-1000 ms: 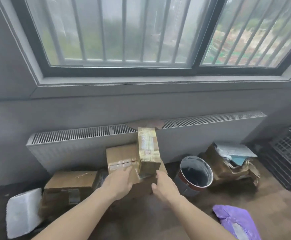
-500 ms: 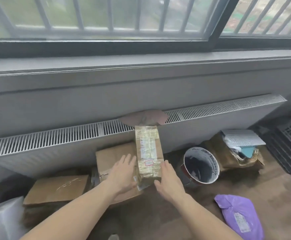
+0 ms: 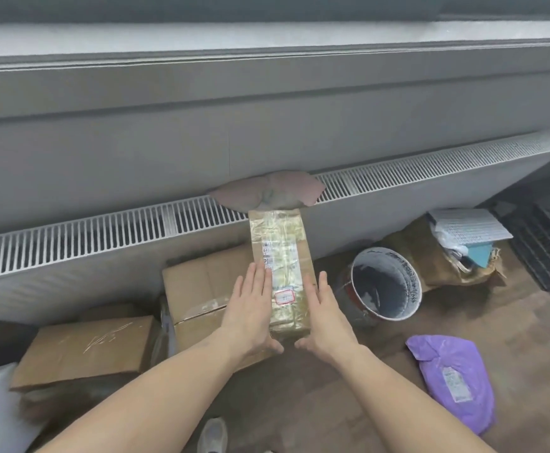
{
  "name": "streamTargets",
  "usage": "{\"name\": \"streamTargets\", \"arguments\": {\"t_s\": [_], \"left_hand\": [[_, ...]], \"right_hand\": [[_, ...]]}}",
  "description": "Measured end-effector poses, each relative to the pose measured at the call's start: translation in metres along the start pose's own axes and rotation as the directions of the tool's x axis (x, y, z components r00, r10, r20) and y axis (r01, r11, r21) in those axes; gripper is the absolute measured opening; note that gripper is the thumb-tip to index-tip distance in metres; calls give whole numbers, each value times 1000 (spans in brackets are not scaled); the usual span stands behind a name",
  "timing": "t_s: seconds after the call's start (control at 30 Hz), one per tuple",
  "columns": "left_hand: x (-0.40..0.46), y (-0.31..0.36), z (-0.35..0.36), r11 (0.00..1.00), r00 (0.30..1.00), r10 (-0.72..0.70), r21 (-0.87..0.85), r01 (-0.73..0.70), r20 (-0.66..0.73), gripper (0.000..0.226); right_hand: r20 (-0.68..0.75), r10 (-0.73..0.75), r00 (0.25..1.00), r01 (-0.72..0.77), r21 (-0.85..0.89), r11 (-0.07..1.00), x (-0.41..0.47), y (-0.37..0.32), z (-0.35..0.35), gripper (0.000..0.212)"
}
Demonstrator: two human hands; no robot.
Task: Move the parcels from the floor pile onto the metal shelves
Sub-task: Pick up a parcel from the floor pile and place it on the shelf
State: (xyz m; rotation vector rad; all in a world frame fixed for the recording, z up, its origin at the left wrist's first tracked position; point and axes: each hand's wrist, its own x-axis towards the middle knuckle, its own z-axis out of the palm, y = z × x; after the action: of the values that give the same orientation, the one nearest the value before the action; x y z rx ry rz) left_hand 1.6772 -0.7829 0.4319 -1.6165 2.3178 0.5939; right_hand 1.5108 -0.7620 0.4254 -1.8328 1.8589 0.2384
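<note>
Pick-up step: left hand (image 3: 250, 308) and right hand (image 3: 324, 317), fingers straight, flanked the tape-wrapped oblong cardboard parcel (image 3: 282, 266) at 12 o'clock; next, a firm two-sided lift seemed required.

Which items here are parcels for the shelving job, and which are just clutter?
Job:
taped narrow parcel, pressed between left hand and right hand
big cardboard box
flat cardboard box
purple mailer bag

Lying about:
paint bucket
brown sack of papers
radiator
black crates
</note>
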Motion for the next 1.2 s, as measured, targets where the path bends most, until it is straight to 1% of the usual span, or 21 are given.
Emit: {"name": "streamTargets", "arguments": {"t_s": [0.13,0.23,0.33,0.5,0.6,0.67,0.73,0.77,0.8,0.87,0.9,1.03,1.13,1.2], "left_hand": [[6,4,15,998,999,-48,-29,49,11,151],[10,4,22,998,998,-54,-43,53,-13,151],[12,3,28,998,998,-35,-57,33,-46,144],[14,6,35,999,997,-22,-47,18,-80,134],[14,6,33,997,997,-27,-68,22,-77,131],[12,5,31,995,996,-31,-94,23,-78,129],[10,1,28,992,996,-27,-122,17,-83,125],[8,0,25,990,996,-23,-141,10,-87,122],[6,-2,21,988,996,-15,-154,0,-93,120],[1,-5,12,985,994,3,-169,-21,-107,119],[-3,-6,8,983,993,6,-179,-27,-117,120],[-18,-11,-9,974,977,-10,-224,-40,-215,127],[-35,-19,-26,977,959,6,-202,-65,-283,131],[-51,-28,-37,982,931,12,-173,-81,-365,130]], "right_hand": [[22,37,999,-38,62,997,10,-3,9,134],[-14,63,998,-62,72,995,12,-3,14,130],[-42,63,997,-60,82,995,13,-1,19,130],[-21,51,998,-50,74,996,13,3,17,124],[-30,29,999,-25,126,992,10,4,12,121],[-19,12,1000,-8,195,981,6,4,9,112],[-47,-19,999,32,293,956,0,2,7,95],[-80,-29,996,51,285,957,-3,1,6,95],[-99,-30,995,55,266,962,-6,-2,2,102],[-111,-64,992,90,244,966,-13,-4,-3,112],[-116,-77,990,103,233,967,-15,-6,-8,112],[-177,-124,976,161,213,964,-29,-19,-34,104],[-204,-151,967,193,201,960,-43,-32,-49,100],[-227,-193,955,245,229,942,-53,-43,-57,98]]}}
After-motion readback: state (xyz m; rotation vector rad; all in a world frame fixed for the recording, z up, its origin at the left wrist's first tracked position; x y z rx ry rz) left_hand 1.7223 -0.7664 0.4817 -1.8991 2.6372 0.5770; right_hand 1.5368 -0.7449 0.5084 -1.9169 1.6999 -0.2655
